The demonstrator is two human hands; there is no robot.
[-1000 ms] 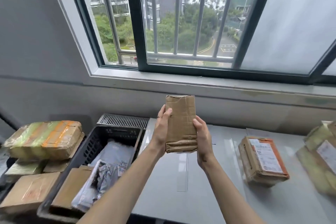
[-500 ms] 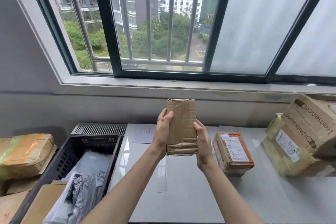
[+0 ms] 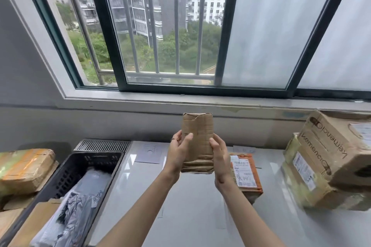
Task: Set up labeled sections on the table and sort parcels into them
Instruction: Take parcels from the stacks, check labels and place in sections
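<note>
A small brown cardboard parcel [image 3: 197,140] stands upright in the air above the grey table [image 3: 190,206]. My left hand [image 3: 179,153] grips its left edge and my right hand [image 3: 218,156] grips its right edge. Behind my right wrist, an orange-edged parcel [image 3: 246,178] with a white label lies on the table. A paper label [image 3: 150,152] is stuck near the table's far edge, and a second one [image 3: 244,149] shows behind the orange parcel.
A black crate [image 3: 66,178] left of the table holds grey mailer bags and a cardboard packet. Taped parcels [image 3: 24,168] are piled at far left. Two large cartons [image 3: 325,166] are stacked at the table's right end. The window sill runs behind.
The view has swung right and upward, bringing the stacked cartons into sight. Both hands keep hold of the parcel, which stays upright in front of me.
</note>
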